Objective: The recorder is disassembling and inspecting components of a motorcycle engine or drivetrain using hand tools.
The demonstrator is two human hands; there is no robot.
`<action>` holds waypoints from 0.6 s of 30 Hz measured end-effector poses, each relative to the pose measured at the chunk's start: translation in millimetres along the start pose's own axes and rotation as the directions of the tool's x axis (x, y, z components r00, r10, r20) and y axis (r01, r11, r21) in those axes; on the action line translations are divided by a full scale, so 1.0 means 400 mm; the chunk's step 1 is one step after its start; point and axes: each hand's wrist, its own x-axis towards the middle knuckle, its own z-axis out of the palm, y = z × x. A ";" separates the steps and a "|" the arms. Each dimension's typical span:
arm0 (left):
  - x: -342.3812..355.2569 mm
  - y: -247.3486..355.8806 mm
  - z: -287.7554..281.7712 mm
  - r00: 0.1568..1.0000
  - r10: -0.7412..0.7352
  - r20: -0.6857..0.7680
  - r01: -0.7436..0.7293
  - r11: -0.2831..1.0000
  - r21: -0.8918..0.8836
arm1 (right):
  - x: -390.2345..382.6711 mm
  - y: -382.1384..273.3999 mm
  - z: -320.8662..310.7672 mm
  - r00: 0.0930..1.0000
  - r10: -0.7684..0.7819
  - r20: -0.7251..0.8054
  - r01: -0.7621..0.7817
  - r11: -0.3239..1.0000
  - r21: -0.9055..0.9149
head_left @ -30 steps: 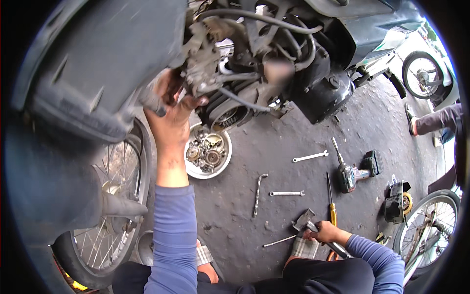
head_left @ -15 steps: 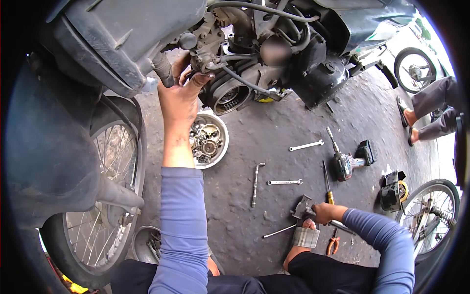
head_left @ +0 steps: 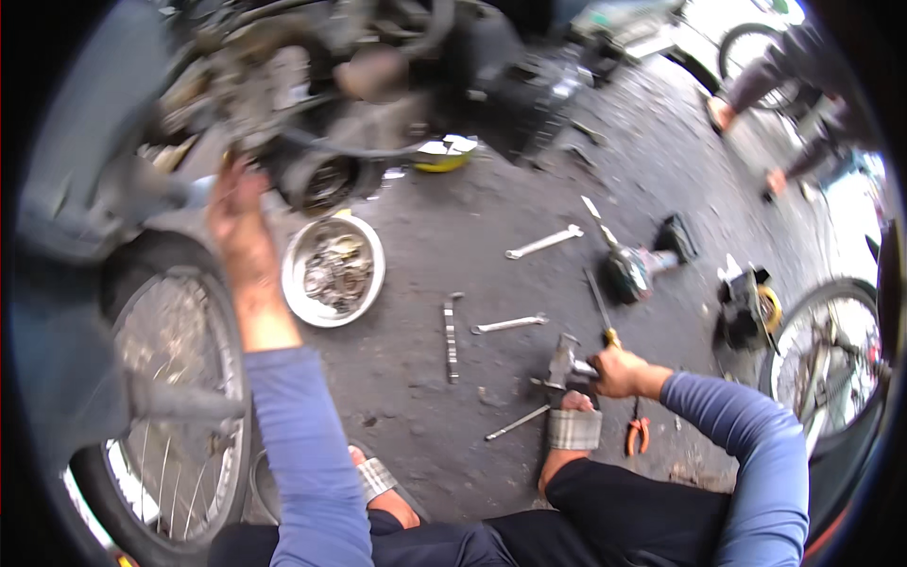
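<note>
My left hand [head_left: 241,213] is raised at the underside of the motorcycle's engine [head_left: 383,128]. Motion smears its fingers, so their grip does not show. A round open housing [head_left: 321,184] sits just right of that hand. Below it stands a white bowl [head_left: 379,274] holding metal engine parts [head_left: 335,269]. Low on the right, my right hand [head_left: 619,370] is closed around the handle of a hammer [head_left: 564,364]. The metal head points left, just above my sandalled right foot [head_left: 574,425]. A screwdriver [head_left: 610,335] with a yellowish handle lies close beyond that hand.
On the dark floor lie two wrenches [head_left: 545,243] [head_left: 510,324], an L-shaped socket wrench [head_left: 451,340], a cordless driver [head_left: 628,272], a thin rod [head_left: 518,422] and orange-handled pliers [head_left: 638,435]. A spoked front wheel [head_left: 175,397] stands left. Another person's legs [head_left: 756,90] are at upper right.
The view has shifted and the engine area is blurred. My left hand has come away from the engine fitting it was touching. The right hand still grips the hammer, its head now more upright.
</note>
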 end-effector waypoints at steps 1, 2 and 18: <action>-0.024 -0.032 0.005 0.996 -0.028 -0.089 0.008 0.977 -0.213 | -0.021 0.025 -0.011 0.998 0.030 -0.058 -0.029 1.000 0.011; -0.054 -0.056 0.001 0.982 -0.078 -0.174 0.005 0.923 -0.384 | -0.042 0.059 -0.025 0.992 0.017 -0.122 -0.015 1.000 0.022; -0.867 -0.187 0.492 0.301 -0.604 0.738 0.470 0.767 0.436 | -0.089 0.441 0.213 0.526 0.805 -0.273 -0.351 0.499 0.793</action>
